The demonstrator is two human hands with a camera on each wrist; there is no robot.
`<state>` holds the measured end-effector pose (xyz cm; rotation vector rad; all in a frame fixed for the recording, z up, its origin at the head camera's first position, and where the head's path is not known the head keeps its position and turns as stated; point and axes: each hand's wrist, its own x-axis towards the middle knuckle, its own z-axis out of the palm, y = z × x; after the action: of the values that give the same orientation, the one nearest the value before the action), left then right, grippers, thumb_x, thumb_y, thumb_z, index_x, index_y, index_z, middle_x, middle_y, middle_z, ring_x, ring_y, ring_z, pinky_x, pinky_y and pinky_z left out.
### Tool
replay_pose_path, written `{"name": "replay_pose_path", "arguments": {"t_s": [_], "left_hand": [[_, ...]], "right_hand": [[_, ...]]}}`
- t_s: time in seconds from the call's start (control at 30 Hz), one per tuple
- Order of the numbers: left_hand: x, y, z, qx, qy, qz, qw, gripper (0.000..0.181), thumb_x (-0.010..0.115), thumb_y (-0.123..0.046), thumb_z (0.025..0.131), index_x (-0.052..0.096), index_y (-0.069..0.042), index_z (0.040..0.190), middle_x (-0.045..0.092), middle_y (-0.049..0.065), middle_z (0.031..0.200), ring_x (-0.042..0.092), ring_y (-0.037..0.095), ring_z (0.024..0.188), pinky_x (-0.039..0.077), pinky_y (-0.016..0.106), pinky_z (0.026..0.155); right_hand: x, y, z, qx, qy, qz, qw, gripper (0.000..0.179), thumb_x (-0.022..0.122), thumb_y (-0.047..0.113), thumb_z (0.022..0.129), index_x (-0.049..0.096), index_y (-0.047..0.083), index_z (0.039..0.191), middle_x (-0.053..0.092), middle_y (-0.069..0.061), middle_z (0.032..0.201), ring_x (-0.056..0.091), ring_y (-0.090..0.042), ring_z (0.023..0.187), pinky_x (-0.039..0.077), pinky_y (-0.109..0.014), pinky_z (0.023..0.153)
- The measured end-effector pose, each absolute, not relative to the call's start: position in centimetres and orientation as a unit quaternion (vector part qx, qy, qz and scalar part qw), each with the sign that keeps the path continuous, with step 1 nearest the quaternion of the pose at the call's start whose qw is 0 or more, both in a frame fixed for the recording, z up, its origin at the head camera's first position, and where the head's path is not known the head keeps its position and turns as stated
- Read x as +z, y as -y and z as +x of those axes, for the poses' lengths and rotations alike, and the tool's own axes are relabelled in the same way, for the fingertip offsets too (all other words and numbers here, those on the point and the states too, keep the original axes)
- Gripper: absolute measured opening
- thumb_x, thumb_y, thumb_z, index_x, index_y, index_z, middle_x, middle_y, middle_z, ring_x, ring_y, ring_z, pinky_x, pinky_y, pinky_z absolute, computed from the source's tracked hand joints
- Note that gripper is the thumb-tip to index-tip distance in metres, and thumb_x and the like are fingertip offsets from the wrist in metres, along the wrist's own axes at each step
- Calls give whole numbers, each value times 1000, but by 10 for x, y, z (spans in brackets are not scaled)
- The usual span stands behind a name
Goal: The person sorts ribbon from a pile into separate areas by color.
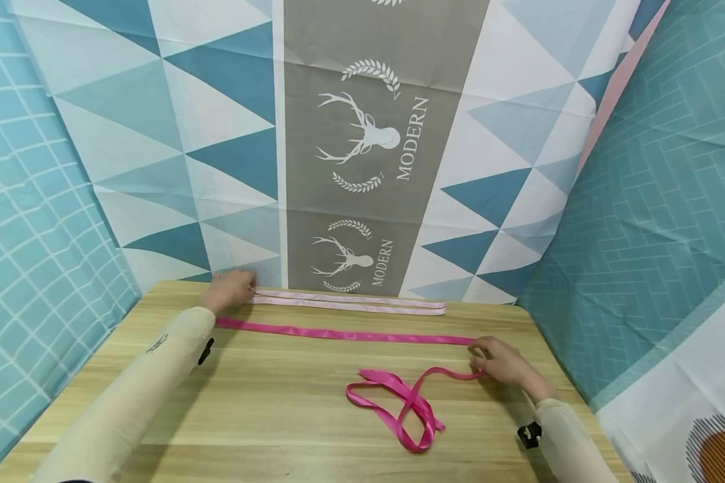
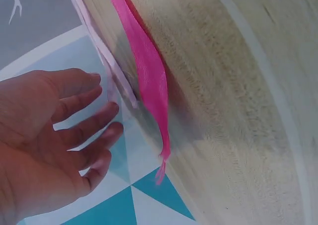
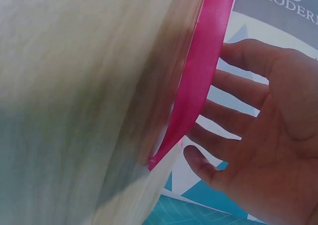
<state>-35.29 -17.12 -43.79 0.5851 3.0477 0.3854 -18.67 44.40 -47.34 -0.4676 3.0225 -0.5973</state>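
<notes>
A bright pink ribbon (image 1: pixel 344 333) lies straight across the wooden table (image 1: pixel 266 416), folds back at its right end and runs into a loose tangle (image 1: pixel 407 406) nearer me. Behind it lies a pale pink ribbon (image 1: pixel 350 302), doubled over. My left hand (image 1: pixel 249 290) is at the pale ribbon's left end, its fingers (image 2: pixel 94 113) straight and spread beside the pale ribbon (image 2: pixel 107 61), holding nothing. The bright ribbon's frayed end (image 2: pixel 161 160) is close by. My right hand (image 1: pixel 476 352) rests at the bright ribbon's fold (image 3: pixel 171 145), its fingers (image 3: pixel 233 111) open and relaxed.
A patterned cloth with triangles and deer prints (image 1: pixel 362 134) hangs right behind the table's far edge. Teal tiled sheets (image 1: pixel 30 235) close in the left and right sides. The table's right edge is close to my right hand.
</notes>
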Motion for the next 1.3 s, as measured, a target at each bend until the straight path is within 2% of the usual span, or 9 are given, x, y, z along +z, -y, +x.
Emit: {"name": "replay_pose_path", "arguments": {"t_s": [0.23, 0.37, 0.47, 0.6, 0.77, 0.93, 1.07, 1.17, 1.3], "left_hand": [[-416, 193, -350, 169, -972, 162, 12, 33, 52, -8, 98, 60, 5, 128, 59, 28, 128, 50, 53, 120, 17, 83, 97], [-391, 215, -341, 177, -974, 142, -3, 37, 43, -10, 101, 57, 6, 132, 60, 30, 125, 55, 50, 114, 34, 76, 91], [-379, 229, -326, 181, -975, 126, -21, 39, 40, -12, 102, 55, 6, 133, 60, 31, 122, 60, 45, 104, 46, 66, 77], [-375, 228, -296, 198, -970, 125, -61, 38, 40, -15, 103, 56, 5, 131, 63, 29, 116, 63, 35, 84, 48, 56, 66], [-380, 193, -259, 234, -952, 170, -99, 29, 46, -14, 103, 64, 2, 121, 69, 19, 103, 66, 32, 87, 52, 50, 67], [-389, 156, -242, 263, -937, 211, -89, 23, 52, -15, 104, 68, -3, 117, 71, 10, 101, 68, 29, 91, 54, 46, 70], [-396, 138, -240, 259, -933, 232, -94, 19, 56, -14, 101, 69, -6, 113, 71, 4, 94, 68, 22, 84, 54, 42, 66], [-405, 132, -239, 249, -936, 239, -70, 18, 61, -17, 100, 69, -7, 112, 70, 1, 91, 66, 18, 78, 52, 39, 63], [-419, 129, -235, 237, -937, 258, -8, 20, 67, -21, 98, 69, -6, 111, 68, 1, 92, 65, 17, 81, 53, 40, 69]], "right_hand": [[-468, -444, -178, -212, -970, -115, 2, 38, 67, 15, 99, 62, -4, 132, 60, -26, 129, 55, -48, 120, 43, -66, 95], [-458, -446, -173, -224, -971, -89, -11, 46, 64, 17, 101, 54, -5, 141, 52, -30, 138, 51, -51, 124, 41, -68, 97], [-447, -447, -167, -226, -970, -84, -15, 48, 63, 21, 102, 54, -5, 141, 53, -31, 137, 52, -51, 121, 44, -66, 93], [-434, -444, -157, -227, -970, -83, -5, 45, 64, 24, 102, 58, -4, 136, 64, -22, 124, 61, -41, 109, 53, -55, 83], [-419, -423, -146, -222, -970, -100, -10, 35, 68, 25, 100, 67, 1, 126, 70, -5, 105, 66, -26, 94, 55, -44, 75], [-416, -391, -147, -231, -954, -188, -25, 26, 70, 16, 98, 69, 6, 123, 70, 0, 104, 65, -14, 88, 55, -42, 74], [-426, -365, -153, -228, -939, -257, -14, 34, 72, 4, 93, 67, 6, 127, 68, -6, 115, 62, -15, 84, 55, -41, 72], [-438, -351, -157, -193, -946, -258, -1, 40, 78, 8, 90, 66, 7, 128, 65, -10, 121, 62, -22, 89, 55, -43, 75], [-456, -341, -156, -145, -959, -242, 9, 42, 83, 16, 87, 69, 9, 126, 61, -9, 121, 62, -26, 97, 53, -47, 83]]}}
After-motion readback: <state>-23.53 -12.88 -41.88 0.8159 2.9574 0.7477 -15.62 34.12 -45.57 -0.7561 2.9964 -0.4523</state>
